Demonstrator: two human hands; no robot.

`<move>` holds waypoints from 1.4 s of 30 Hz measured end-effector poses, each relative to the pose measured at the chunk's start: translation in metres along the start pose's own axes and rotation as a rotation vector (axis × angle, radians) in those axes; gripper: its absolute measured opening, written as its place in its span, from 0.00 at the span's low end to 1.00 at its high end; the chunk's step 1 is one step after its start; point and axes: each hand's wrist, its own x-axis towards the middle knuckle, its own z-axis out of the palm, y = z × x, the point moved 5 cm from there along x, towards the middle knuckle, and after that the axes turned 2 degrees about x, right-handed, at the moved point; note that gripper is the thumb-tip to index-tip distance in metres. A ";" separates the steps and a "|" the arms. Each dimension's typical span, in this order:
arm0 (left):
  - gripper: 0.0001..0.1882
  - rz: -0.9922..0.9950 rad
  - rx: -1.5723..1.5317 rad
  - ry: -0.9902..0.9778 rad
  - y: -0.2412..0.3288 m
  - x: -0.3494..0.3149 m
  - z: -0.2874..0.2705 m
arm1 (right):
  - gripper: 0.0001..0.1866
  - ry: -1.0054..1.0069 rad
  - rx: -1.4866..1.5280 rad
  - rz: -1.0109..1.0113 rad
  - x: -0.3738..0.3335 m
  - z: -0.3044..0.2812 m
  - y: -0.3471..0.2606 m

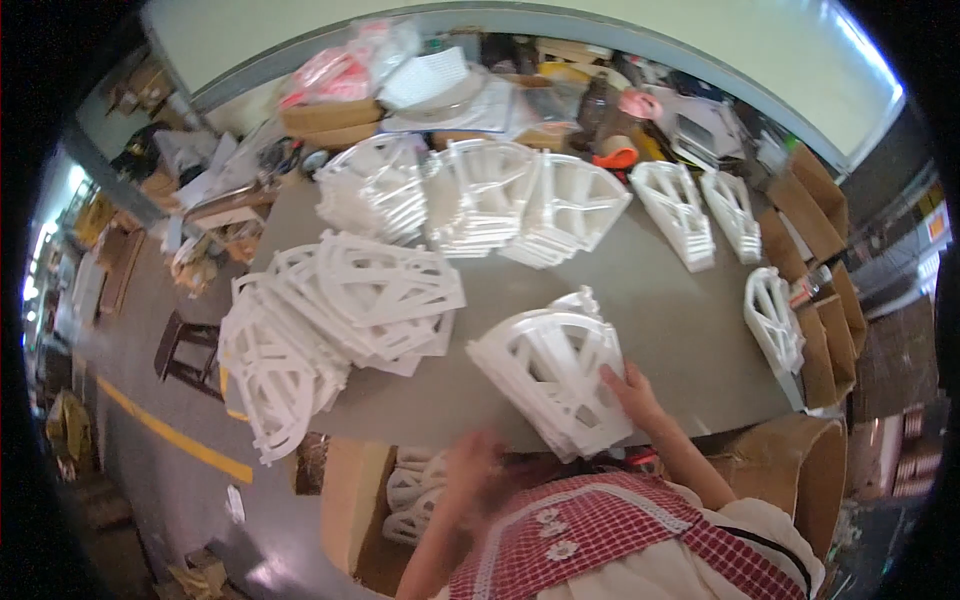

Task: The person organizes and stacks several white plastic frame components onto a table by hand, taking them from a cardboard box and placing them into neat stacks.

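Note:
A small stack of white fan-shaped plastic frames (560,375) stands at the table's front edge, close to my body. My right hand (632,397) grips its right side, with the fingers against the edge. My left hand (476,464) is blurred by motion below the stack's left corner, apart from it, and its fingers cannot be made out. To the left, a large spread pile of similar flat white frames (385,280) overlaps the table's left edge. Below my left hand, more white parts (412,495) lie in an open cardboard box (350,500).
Several stacks of white frames (485,195) line the table's back (670,340). Narrower white pieces (680,215) stand at the right, near cardboard boxes (830,330). Bags, papers and a brown bottle (595,105) crowd behind. A dark stool (188,352) stands left on the floor.

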 end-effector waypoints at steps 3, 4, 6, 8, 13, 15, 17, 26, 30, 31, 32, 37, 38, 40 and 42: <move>0.22 0.166 0.164 0.055 0.034 0.022 0.037 | 0.28 0.107 0.066 -0.081 0.004 0.001 0.009; 0.24 0.133 0.150 0.044 0.045 0.028 0.042 | 0.27 0.125 -0.036 -0.087 -0.001 0.002 -0.002; 0.28 0.036 0.015 0.068 0.060 0.039 0.049 | 0.25 0.085 -0.130 -0.162 -0.006 0.004 -0.013; 0.31 -0.053 -0.060 0.102 0.073 0.043 0.043 | 0.23 0.062 -0.223 -0.229 -0.006 0.005 -0.014; 0.28 -0.061 -0.284 0.054 0.052 0.056 0.041 | 0.22 0.039 -0.240 -0.337 -0.009 0.004 -0.013; 0.27 -0.044 -0.267 0.061 0.047 0.061 0.040 | 0.22 0.029 -0.238 -0.326 -0.007 0.004 -0.012; 0.26 -0.032 0.006 0.081 0.062 0.064 0.029 | 0.22 0.013 -0.265 -0.273 -0.006 0.004 -0.010; 0.32 0.008 0.249 0.660 0.077 0.067 -0.121 | 0.20 0.197 -0.234 -0.652 0.004 -0.049 -0.039; 0.29 -0.021 -0.276 0.665 0.053 0.087 -0.147 | 0.23 0.144 0.029 -0.618 0.018 -0.045 -0.026; 0.30 -0.049 -0.378 0.658 0.052 0.094 -0.144 | 0.22 0.113 0.029 -0.629 0.013 -0.041 -0.033; 0.30 -0.075 -0.483 0.647 0.054 0.103 -0.137 | 0.22 0.084 0.026 -0.642 0.005 -0.038 -0.043; 0.30 -0.022 -0.851 0.573 0.082 0.114 -0.125 | 0.19 0.040 0.135 -0.689 -0.004 -0.027 -0.079; 0.29 -0.019 -0.844 0.599 0.080 0.115 -0.127 | 0.17 0.031 0.129 -0.693 -0.002 -0.024 -0.085; 0.27 -0.010 -0.831 0.642 0.080 0.120 -0.129 | 0.13 -0.032 0.070 -0.713 0.007 -0.018 -0.091; 0.20 -0.041 -0.788 0.673 0.083 0.116 -0.132 | 0.09 -0.137 -0.039 -0.745 0.024 -0.008 -0.091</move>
